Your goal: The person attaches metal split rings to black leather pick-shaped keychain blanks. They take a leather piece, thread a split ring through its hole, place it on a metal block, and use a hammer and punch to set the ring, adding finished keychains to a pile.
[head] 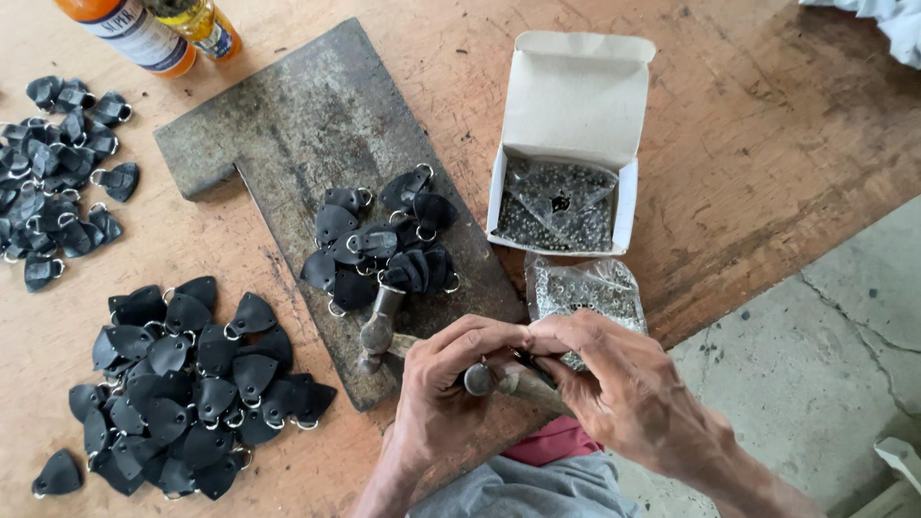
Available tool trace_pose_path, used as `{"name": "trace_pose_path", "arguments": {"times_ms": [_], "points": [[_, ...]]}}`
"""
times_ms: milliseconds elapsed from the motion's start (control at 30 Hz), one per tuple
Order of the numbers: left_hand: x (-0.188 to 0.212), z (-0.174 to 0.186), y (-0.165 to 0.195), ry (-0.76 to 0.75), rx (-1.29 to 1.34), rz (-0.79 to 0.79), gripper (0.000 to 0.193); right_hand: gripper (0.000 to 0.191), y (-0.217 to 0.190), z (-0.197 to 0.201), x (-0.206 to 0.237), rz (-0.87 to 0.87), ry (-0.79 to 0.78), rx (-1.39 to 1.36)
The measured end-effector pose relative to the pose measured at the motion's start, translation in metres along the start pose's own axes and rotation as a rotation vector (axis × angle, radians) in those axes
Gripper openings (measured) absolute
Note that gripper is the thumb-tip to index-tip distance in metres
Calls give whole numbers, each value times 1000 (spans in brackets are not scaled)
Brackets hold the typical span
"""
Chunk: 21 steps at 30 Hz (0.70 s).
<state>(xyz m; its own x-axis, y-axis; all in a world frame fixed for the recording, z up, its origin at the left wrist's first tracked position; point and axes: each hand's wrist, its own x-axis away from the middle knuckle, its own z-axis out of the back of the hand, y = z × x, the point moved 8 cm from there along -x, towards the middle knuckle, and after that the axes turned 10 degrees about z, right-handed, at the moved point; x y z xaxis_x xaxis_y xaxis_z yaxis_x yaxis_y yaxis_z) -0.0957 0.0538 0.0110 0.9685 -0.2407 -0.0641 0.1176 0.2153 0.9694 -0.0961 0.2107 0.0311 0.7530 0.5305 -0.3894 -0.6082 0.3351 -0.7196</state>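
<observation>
Head view, near edge of bench: left hand (443, 384) and right hand (614, 384) meet fingertip to fingertip, pinching a small part too hidden to identify. A hammer (384, 331) with a worn wooden handle lies under the hands, its head on the grey metal plate (288, 125). Black leather tabs with metal rings (379, 240) sit heaped on the plate, just beyond the hammer. Right of them: clear bag of silver rivets (585, 286), then an open white cardboard box (573, 105) holding more. Far left corner: two orange-labelled bottles (144, 34).
</observation>
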Motion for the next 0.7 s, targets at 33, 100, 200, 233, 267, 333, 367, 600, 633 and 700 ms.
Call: {"name": "trace_pose_path", "arguments": {"times_ms": [33,100,200,233,267,333,367,600,633,700], "points": [[-1,0,0,15,-29,-4,43,43,2,1,3,-33,0,8],[-4,-1,-1,32,-56,4,40,41,8,2,8,-91,-1,15],[-8,-2,-5,43,-58,24,31,41,18,1,10,-95,-21,-11],[-8,-2,-6,51,-60,25,28,41,22,1,9,-85,-30,-27],[-9,-2,-7,57,-63,27,24,32,26,8,7,-52,-19,123],[-10,-1,-23,58,-26,186,17,12,38,22,-5,12,-1,416],[-10,0,-30,55,-9,265,14,10,48,26,-12,6,3,469],[2,3,-72,165,478,696,19,10,113,15,-64,-49,-136,661],[-2,2,-73,170,541,652,20,11,118,13,-67,-81,-156,693],[-4,1,-74,178,620,602,20,9,127,9,-68,-148,-223,678]]}}
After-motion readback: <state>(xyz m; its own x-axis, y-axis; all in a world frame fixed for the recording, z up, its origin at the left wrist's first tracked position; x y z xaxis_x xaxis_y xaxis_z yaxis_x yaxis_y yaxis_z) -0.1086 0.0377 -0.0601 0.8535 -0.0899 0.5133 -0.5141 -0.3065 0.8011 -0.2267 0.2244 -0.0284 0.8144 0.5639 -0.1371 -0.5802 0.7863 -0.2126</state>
